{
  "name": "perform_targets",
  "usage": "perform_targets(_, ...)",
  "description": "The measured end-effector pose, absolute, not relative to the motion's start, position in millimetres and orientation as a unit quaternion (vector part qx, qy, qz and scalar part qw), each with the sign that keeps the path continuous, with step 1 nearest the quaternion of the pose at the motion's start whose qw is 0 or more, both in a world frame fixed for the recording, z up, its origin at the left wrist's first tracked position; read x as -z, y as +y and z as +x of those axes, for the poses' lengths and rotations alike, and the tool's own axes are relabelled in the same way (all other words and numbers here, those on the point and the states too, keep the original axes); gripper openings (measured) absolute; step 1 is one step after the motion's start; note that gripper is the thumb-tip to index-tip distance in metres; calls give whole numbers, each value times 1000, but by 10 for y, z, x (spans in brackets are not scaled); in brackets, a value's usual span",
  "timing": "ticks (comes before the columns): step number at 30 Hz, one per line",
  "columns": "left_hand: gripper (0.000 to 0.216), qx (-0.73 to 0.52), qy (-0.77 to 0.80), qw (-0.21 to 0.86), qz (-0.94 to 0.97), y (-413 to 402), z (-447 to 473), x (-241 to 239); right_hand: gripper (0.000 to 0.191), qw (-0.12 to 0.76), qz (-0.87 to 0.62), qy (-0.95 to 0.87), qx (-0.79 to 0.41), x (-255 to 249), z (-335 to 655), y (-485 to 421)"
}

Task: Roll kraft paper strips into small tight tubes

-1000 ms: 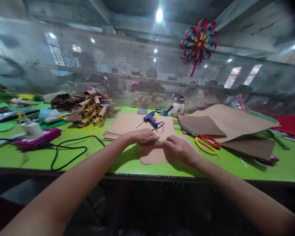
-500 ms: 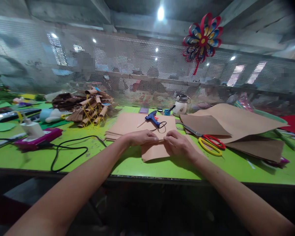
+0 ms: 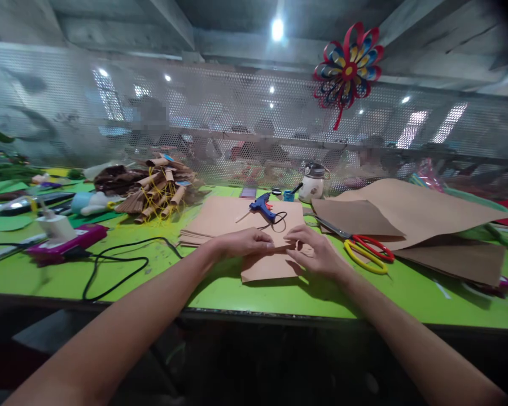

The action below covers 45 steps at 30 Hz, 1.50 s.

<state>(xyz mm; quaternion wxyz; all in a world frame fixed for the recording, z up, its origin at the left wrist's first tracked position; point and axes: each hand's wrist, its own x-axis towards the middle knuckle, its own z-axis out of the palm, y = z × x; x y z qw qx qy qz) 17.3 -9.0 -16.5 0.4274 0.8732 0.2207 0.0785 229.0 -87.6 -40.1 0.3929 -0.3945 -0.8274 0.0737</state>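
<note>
My left hand (image 3: 249, 242) is closed on the upper edge of a brown paper sheet (image 3: 268, 268), its thumb and fingertips pressed along a fold. My right hand (image 3: 315, 251) is at the right side of the same sheet, thumb and fingers apart with a gap between them. Whether its fingertips touch the paper is hard to make out. Just beyond both hands lies a stack of brown paper (image 3: 209, 220). A blue glue gun (image 3: 263, 207) with a red trigger rests on that stack, its cord looping behind my fingers.
Scissors (image 3: 366, 254) with red and yellow handles lie to the right, by large brown sheets (image 3: 440, 217). A jar (image 3: 312, 183) stands at the back. To the left are a purple power strip (image 3: 68, 243), black cord (image 3: 146, 260) and rolled-paper pieces (image 3: 163, 186) with yellow string.
My right hand's fingers have spread from a pinch at the fold. My left hand stays at the paper's edge. The view has shifted slightly.
</note>
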Motion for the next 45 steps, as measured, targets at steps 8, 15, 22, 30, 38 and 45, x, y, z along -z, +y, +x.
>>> perform_targets(8, 37, -87, 192, 341, 916, -102, 268, 229, 43, 325, -468, -758, -318, 473, 2372, -749)
perform_targets(15, 41, -104, 191, 306, 927, -161, 290, 193, 32, 372, -457, -685, -429, 511, 2379, -765)
perform_targets(22, 44, -128, 209, 263, 933, -212, 294, 148, 29, 416, -461, -676, -397, 499, 2360, -784)
perform_targets(30, 34, -80, 217, 231, 945, -107, 201, 125, 32, 420, -452, -675, -405, 492, 2343, -767)
perform_targets(38, 33, -94, 226, 213, 946, -158, 174, 197, 41, 276, -444, -783, -338, 345, 2419, -749)
perform_targets(45, 39, -127, 223, 218, 942, -93, 133, 174, 39, 104, -395, -893, -190, -37, 2260, -493)
